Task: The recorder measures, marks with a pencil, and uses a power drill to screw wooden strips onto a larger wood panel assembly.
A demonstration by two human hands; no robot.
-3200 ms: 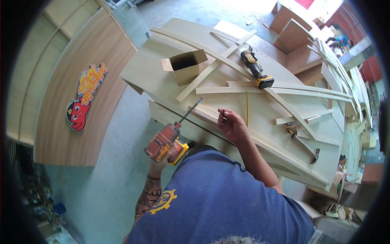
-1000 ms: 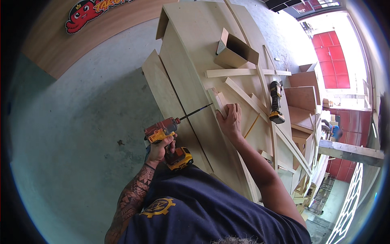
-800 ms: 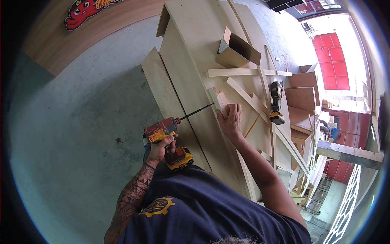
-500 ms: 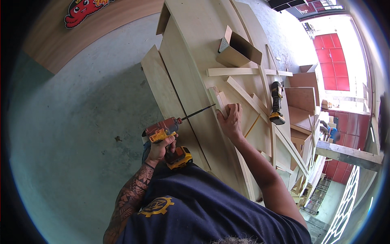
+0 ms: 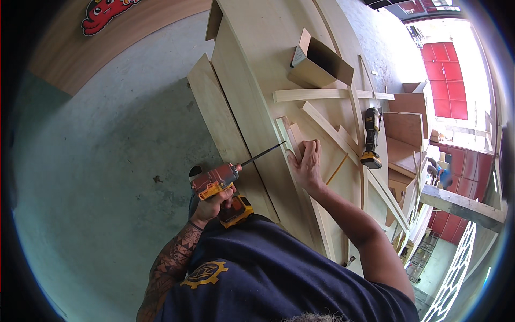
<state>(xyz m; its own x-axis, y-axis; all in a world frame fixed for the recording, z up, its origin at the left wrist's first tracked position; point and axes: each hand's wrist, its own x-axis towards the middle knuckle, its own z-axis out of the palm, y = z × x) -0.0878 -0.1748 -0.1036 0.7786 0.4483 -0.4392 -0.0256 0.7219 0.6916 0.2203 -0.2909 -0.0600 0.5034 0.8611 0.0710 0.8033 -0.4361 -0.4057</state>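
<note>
My left hand point(image 5: 210, 208) is wrapped round the grip of a red and yellow cordless impact driver point(image 5: 215, 178). Its long dark bit point(image 5: 263, 153) points to the right, and the tip meets or nearly meets the edge of a short pale wood strip point(image 5: 286, 130). On the far side of that strip my right hand point(image 5: 308, 170) grips it, fingers bent and thumb toward the near edge. The strip lies near the edge of a large pale plywood panel point(image 5: 252, 80). Whether a screw sits at the bit's tip is too small to tell.
An open cardboard box point(image 5: 322, 67) stands on the panel. Beyond my right hand lie several wood battens point(image 5: 327, 126), a yellow pencil point(image 5: 337, 169) and a second cordless tool point(image 5: 371, 137). Concrete floor point(image 5: 129, 139) stretches along the left. Boards and boxes point(image 5: 402, 134) stand at the right.
The driver has tipped slightly, with its body a little lower and its bit tip slightly lower along the strip. My right hand stays on the strip. The view has shifted a little.
</note>
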